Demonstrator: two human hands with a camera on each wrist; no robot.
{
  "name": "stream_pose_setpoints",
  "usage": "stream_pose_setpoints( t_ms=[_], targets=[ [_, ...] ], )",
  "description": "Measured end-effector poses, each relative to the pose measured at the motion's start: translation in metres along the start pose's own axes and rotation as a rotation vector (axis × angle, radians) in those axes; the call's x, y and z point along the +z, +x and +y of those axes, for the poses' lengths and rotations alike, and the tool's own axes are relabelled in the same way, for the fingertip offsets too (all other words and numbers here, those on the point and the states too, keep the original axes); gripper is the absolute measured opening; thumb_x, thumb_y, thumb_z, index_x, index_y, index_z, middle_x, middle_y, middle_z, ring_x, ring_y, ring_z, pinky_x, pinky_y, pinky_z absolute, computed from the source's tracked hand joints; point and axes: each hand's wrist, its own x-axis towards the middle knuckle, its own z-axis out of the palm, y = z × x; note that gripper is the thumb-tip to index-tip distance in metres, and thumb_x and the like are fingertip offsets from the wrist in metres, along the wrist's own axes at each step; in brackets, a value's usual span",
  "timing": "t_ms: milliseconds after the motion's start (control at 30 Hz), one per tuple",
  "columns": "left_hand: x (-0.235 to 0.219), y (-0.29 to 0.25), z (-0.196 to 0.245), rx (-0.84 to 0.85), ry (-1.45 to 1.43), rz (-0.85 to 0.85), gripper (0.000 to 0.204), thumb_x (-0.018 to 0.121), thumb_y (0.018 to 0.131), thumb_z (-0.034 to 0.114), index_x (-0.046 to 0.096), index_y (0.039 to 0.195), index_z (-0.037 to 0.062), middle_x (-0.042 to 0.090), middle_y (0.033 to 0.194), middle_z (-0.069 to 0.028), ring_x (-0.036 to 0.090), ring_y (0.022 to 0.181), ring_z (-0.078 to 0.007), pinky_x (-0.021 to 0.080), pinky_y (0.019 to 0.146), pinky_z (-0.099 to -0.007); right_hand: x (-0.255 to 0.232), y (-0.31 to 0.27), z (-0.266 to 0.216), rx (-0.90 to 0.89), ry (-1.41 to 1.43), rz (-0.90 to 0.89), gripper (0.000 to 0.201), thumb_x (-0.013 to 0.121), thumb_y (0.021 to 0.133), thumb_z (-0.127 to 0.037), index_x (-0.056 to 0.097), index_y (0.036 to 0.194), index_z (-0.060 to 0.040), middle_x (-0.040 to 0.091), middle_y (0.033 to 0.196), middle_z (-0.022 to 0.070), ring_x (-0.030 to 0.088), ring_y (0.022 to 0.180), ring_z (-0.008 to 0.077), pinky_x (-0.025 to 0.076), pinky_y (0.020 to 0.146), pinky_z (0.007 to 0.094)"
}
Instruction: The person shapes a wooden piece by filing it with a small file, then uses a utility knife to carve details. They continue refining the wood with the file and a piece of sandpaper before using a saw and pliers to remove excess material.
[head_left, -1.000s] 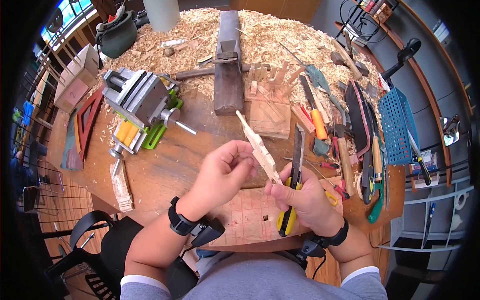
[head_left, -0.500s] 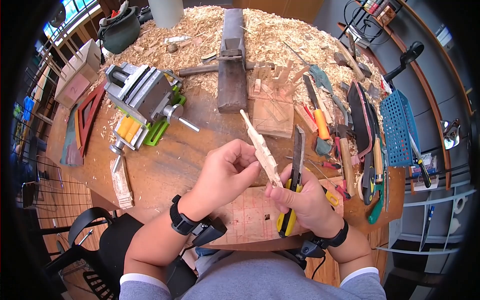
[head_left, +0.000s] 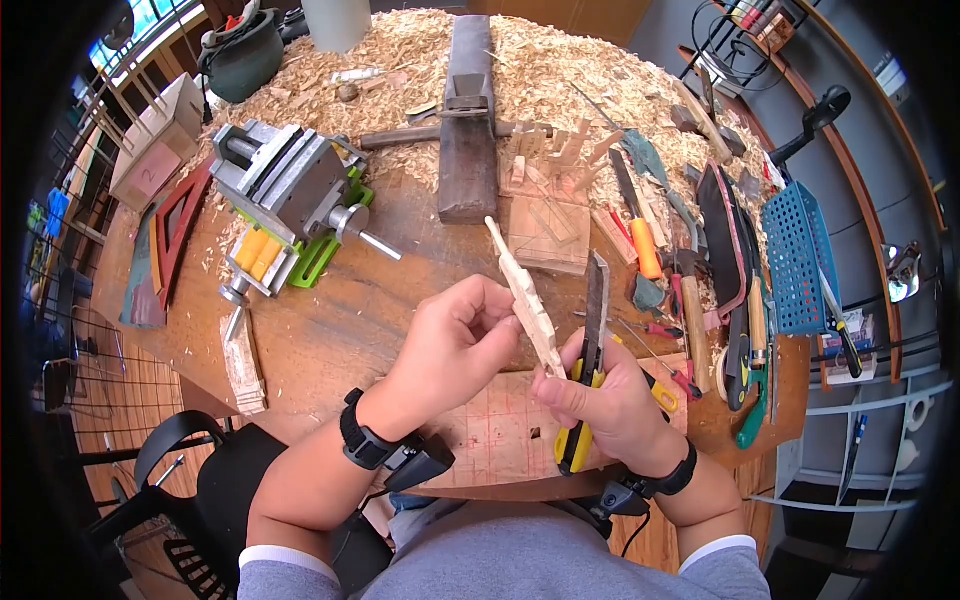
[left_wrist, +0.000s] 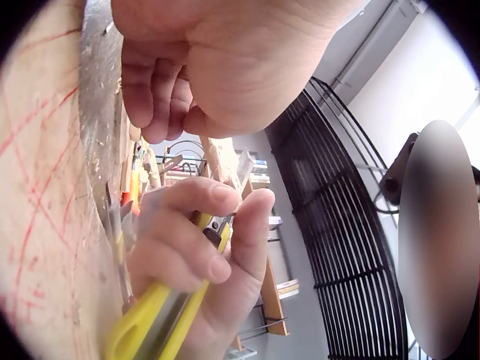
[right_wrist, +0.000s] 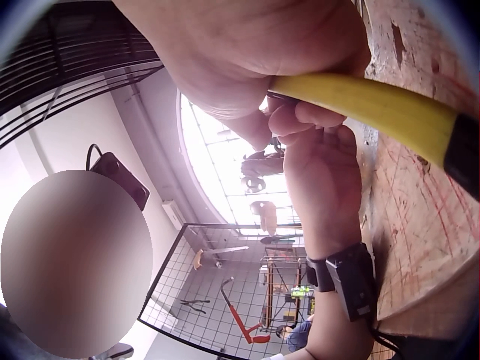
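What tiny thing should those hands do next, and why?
Perhaps turn the utility knife toward the carved stick for a light trim: the right hand grips the knife with its blade out beside the wood, while the left hand holds the stick.

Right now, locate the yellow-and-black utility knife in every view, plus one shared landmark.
Head: the utility knife, just right of centre, blade upward.
Left wrist: yellow handle at bottom, left of centre.
Right wrist: upper right, black butt end near the edge.
Shared landmark: pale wooden board with red lines: bottom centre, left side, right side, respectively.
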Motion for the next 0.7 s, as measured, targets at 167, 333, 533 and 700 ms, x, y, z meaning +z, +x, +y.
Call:
stream_pose_setpoints(
  t_ms=[167, 333, 533, 700],
  targets=[
    [-0.002, 0.002, 0.005, -0.068, -0.126, -0.01, 0.01, 0.054, 0.102, 0.008, 0.058, 0.105, -0.0009, 0.069, 0.096, -0.0066, 0.067, 0.079, -0.0098, 0.055, 0.071, -0.023, -0.003, 0.0, 0.002, -0.005, 0.0, -0.006, 0.027, 0.08, 0.087, -0.018, 0.056, 0.093, -0.0084, 0.063, 0.075, -0.0005, 0.057, 0.058, 0.0044, 0.046, 0.052, 0.0189],
    [-0.008, 0.007, 0.0, -0.275, -0.643, -0.061, 0.039, 0.04, 0.108, 0.037, 0.059, 0.105, 0.0026, 0.068, 0.091, -0.0084, 0.066, 0.072, -0.0146, 0.054, 0.062, -0.0257, 0.004, -0.002, -0.006, -0.021, -0.009, -0.03, 0.027, 0.081, 0.087, -0.018, 0.056, 0.094, -0.0082, 0.062, 0.076, -0.0014, 0.058, 0.063, 0.0039, 0.047, 0.055, 0.0195],
    [0.001, 0.005, 0.004, -0.424, -0.754, 0.08, 0.044, 0.038, 0.107, 0.047, 0.058, 0.1, 0.0085, 0.048, 0.069, 0.0006, 0.036, 0.053, -0.0087, 0.027, 0.044, -0.0217, 0.008, -0.002, 0.0, -0.043, -0.102, -0.055, 0.029, 0.083, 0.084, -0.018, 0.057, 0.09, -0.0082, 0.057, 0.077, -0.0059, 0.048, 0.067, 0.0008, 0.04, 0.058, 0.0184],
    [0.003, 0.004, 0.002, -0.436, -0.776, 0.062, 0.043, 0.04, 0.106, 0.048, 0.058, 0.098, 0.0096, 0.048, 0.069, 0.0004, 0.038, 0.053, -0.0087, 0.028, 0.044, -0.0214, 0.008, -0.002, 0.0, -0.022, -0.18, -0.111, 0.031, 0.085, 0.082, -0.022, 0.057, 0.087, -0.0097, 0.051, 0.074, -0.0085, 0.044, 0.066, 0.0002, 0.035, 0.056, 0.0196]
  ],
)
